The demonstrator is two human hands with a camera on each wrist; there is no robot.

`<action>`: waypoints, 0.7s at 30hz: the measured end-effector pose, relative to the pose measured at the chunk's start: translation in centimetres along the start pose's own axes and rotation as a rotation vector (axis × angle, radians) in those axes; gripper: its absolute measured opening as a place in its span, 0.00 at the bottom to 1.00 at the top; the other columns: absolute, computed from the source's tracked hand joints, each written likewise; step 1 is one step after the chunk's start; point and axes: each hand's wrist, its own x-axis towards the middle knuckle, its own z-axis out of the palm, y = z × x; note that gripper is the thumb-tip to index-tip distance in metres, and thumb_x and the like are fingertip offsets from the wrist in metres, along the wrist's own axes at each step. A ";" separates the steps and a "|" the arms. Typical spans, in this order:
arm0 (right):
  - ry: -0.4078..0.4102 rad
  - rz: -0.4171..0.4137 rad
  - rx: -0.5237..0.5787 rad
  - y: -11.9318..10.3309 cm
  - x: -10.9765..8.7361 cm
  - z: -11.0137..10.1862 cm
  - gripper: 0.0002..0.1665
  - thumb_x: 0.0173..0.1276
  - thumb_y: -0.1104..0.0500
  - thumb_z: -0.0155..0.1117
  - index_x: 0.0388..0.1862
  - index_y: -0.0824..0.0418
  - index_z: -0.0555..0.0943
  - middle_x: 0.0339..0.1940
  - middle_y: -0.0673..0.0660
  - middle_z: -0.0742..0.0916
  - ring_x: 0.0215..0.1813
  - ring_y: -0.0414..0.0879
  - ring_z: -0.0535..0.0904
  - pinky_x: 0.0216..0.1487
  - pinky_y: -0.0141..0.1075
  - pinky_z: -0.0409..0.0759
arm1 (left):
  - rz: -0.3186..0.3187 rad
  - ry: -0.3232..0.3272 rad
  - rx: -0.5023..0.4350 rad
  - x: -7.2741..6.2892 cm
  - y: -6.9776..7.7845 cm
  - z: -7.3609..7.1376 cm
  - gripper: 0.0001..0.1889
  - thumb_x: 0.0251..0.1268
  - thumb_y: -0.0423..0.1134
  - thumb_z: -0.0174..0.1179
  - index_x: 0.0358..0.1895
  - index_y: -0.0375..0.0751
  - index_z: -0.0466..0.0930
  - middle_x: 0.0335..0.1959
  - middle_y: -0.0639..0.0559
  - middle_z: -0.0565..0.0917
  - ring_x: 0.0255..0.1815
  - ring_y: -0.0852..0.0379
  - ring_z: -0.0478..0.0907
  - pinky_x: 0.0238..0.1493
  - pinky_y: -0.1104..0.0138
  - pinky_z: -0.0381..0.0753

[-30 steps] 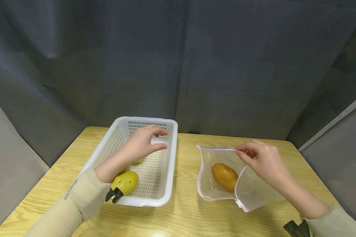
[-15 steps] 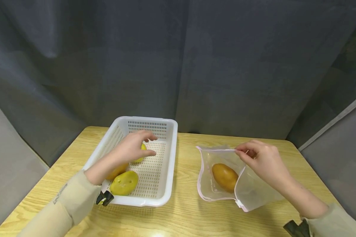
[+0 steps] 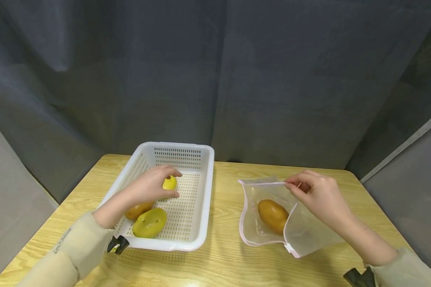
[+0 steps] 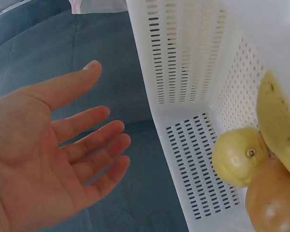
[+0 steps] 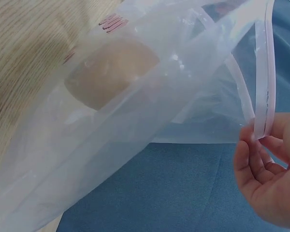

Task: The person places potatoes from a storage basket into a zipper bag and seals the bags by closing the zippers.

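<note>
My left hand [image 3: 149, 186] hovers over the white plastic basket [image 3: 209, 191], fingers and thumb spread and nothing between them. Below it lie a round yellow fruit [image 3: 170, 183], an orange-brown fruit [image 3: 138, 210] partly hidden by the wrist, and a lumpy, potato-shaped yellow piece [image 3: 150, 223]. In the left wrist view the palm and the round fruit [image 4: 239, 157] with its small stem end show plainly. My right hand [image 3: 319, 195] pinches the pink-edged rim of a translucent slider zip bag [image 3: 317, 233], whose mouth gapes. Inside rests a smooth brown oval fruit [image 3: 273, 216].
Basket and bag stand on a light wooden table [image 3: 222, 263], with a strip of tabletop between them. A dark curtain [image 3: 215, 79] hangs behind the table's far edge. The bag's white slider [image 3: 289, 248] sits at its near corner.
My left hand has drawn back leftward and toward me over the basket, uncovering more of the round yellow and orange-brown fruits. The right hand keeps its pinch on the bag.
</note>
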 end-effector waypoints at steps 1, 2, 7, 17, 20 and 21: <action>0.002 -0.002 0.000 0.0 0.0 0.0 0.07 0.50 0.65 0.70 0.26 0.54 0.84 0.22 0.44 0.81 0.21 0.30 0.70 0.21 0.21 0.69 | -0.010 -0.007 -0.003 -0.1 0.0 0.0 0.27 0.49 0.47 0.66 0.54 0.42 0.75 0.54 0.47 0.75 0.53 0.48 0.73 0.54 0.53 0.72; 0.002 -0.002 0.001 0.0 0.0 0.0 0.07 0.50 0.65 0.70 0.26 0.54 0.84 0.22 0.44 0.81 0.21 0.30 0.70 0.21 0.21 0.69 | -0.019 -0.013 -0.007 -0.2 -0.1 0.0 0.27 0.49 0.47 0.66 0.54 0.42 0.74 0.55 0.46 0.75 0.55 0.47 0.72 0.55 0.51 0.71; 0.002 -0.008 0.004 0.0 0.0 0.1 0.06 0.50 0.65 0.70 0.26 0.54 0.84 0.23 0.44 0.82 0.20 0.29 0.69 0.20 0.21 0.68 | -0.028 -0.034 0.008 -0.8 -0.5 -0.1 0.27 0.48 0.46 0.67 0.54 0.42 0.75 0.56 0.46 0.75 0.58 0.45 0.69 0.58 0.50 0.68; -0.007 -0.004 0.009 0.1 -0.1 0.2 0.07 0.50 0.65 0.70 0.26 0.54 0.84 0.22 0.44 0.81 0.20 0.30 0.69 0.19 0.24 0.68 | -0.040 -0.089 0.017 -1.8 -1.4 0.0 0.27 0.48 0.46 0.67 0.53 0.39 0.75 0.54 0.45 0.76 0.58 0.45 0.69 0.58 0.51 0.68; -0.010 -0.002 0.007 0.0 -0.2 0.3 0.06 0.50 0.65 0.70 0.26 0.54 0.84 0.22 0.44 0.81 0.20 0.30 0.69 0.19 0.25 0.69 | -0.046 -0.101 0.013 -2.2 -1.7 0.3 0.27 0.48 0.45 0.67 0.53 0.38 0.75 0.55 0.44 0.76 0.57 0.44 0.70 0.57 0.51 0.68; -0.011 -0.002 0.007 0.0 -0.2 0.3 0.06 0.50 0.65 0.70 0.26 0.54 0.84 0.22 0.44 0.81 0.20 0.30 0.69 0.19 0.26 0.70 | -0.046 -0.103 0.015 -2.3 -1.8 0.4 0.27 0.48 0.44 0.67 0.53 0.37 0.75 0.55 0.44 0.76 0.56 0.45 0.71 0.56 0.52 0.69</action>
